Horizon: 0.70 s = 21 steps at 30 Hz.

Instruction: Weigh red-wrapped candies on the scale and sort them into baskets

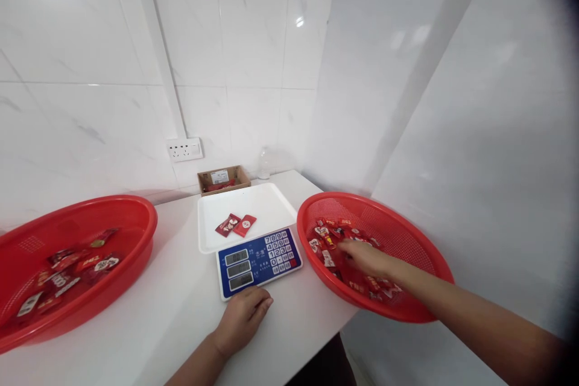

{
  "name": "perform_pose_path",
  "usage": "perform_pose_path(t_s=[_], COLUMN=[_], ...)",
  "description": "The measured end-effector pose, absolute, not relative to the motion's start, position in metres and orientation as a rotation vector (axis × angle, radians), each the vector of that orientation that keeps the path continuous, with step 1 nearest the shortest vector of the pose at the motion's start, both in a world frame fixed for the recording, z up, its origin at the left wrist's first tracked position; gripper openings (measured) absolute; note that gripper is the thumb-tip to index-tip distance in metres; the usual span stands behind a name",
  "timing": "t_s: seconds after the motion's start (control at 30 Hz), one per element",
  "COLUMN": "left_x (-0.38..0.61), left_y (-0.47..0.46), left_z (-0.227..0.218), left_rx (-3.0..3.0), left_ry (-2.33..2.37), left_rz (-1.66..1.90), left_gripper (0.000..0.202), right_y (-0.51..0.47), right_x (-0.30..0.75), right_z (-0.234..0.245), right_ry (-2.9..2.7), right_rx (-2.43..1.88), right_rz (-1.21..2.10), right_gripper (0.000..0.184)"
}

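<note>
My right hand [364,257] reaches down into the red plastic basket [420,241] on the right, among small red wrapped packets [328,238]. Its fingertips are blurred and partly hidden by the packets, so whether they grip one does not show. Resting on the table at the front edge of the digital weighing scale [259,259], my left hand [244,319] has its fingers curled in, with nothing visible in them. On the scale's white tray [266,199] lie two flat packets, one dark red [227,225] and one bright red [245,225], slightly overlapping.
A second red basket [136,217] with several red packets [63,277] stands at the left. Behind the scale are a small cardboard box [244,178] with red packets and a clear plastic bottle [265,164]. Walls close off the back and right; a socket [184,149] is on the back wall.
</note>
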<state>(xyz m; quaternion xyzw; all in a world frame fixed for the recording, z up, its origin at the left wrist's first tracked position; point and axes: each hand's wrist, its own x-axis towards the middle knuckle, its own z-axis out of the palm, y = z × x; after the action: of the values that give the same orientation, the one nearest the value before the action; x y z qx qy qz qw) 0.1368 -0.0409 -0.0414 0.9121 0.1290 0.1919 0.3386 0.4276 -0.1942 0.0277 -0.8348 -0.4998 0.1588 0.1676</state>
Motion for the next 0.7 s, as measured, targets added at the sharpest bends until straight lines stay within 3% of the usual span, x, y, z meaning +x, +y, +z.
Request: perform_pose_path(t_s=[0.1,0.23,0.4,0.57,0.7], left_x=[0.137,0.137,0.136,0.137,0.138], left_y=[-0.041,-0.041,-0.041,-0.041,-0.041], left_z=[-0.040,-0.041,-0.044,-0.042,-0.041], left_rx=[2.378,2.383,2.395,2.398,2.406], left_ry=[0.345,0.326,0.323,0.328,0.332], left_rz=[0.503,0.511,0.520,0.515,0.505], left_gripper=[0.027,0.026,0.027,0.028,0.029], right_y=[-0.191,-0.190,-0.192,-0.191,-0.188], right_x=[0.445,0.462,0.460,0.434,0.418], right_z=[0.036,0.040,0.038,0.017,0.002], right_ry=[-1.474,-1.459,-1.506,-1.575,-1.557], right_rx=[-2.449,-2.490,-2.467,-2.457,-2.486], right_rz=[0.478,0.537,0.663,0.791,0.691], right_gripper=[0.005,0.009,0.031,0.083,0.076])
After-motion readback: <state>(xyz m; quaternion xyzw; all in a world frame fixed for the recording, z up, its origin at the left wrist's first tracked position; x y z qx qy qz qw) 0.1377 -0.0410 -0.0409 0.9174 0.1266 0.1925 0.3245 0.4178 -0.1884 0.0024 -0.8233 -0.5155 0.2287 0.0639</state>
